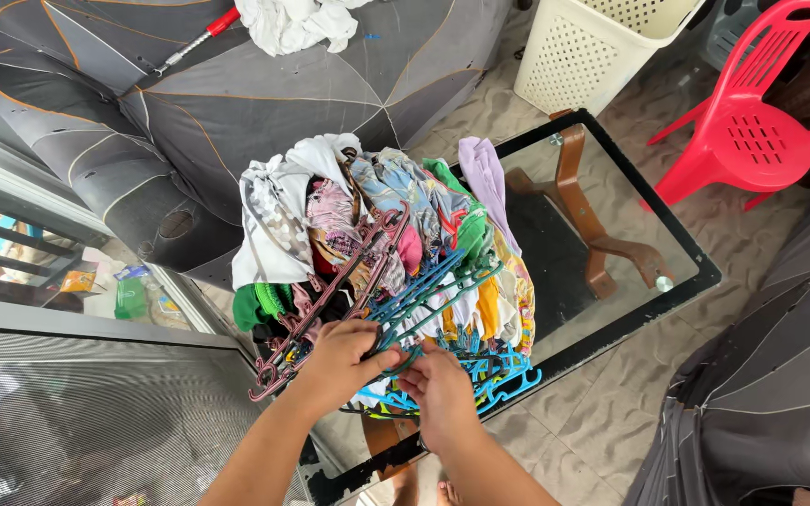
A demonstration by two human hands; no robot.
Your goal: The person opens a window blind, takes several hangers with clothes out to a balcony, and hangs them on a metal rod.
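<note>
A tall heap of mixed coloured clothes (377, 225) on plastic hangers lies on a glass-topped table (630, 234). My left hand (339, 361) grips a dark hanger hook at the near end of the heap, beside several maroon hangers (330, 300). Close to it, my right hand (442, 394) pinches the hooks of the teal hangers (433, 290), with bright blue hangers (499, 375) just to the right of it. Both hands touch the hanger bundle, and the fingers hide the hooks they hold.
A grey sofa (236, 103) with orange seams stands behind the table, with white cloth (297, 23) and a red-handled tool (194, 42) on it. A cream laundry basket (592, 52) and a red plastic chair (761, 112) stand at the back right. Another grey seat (771, 375) is on the right.
</note>
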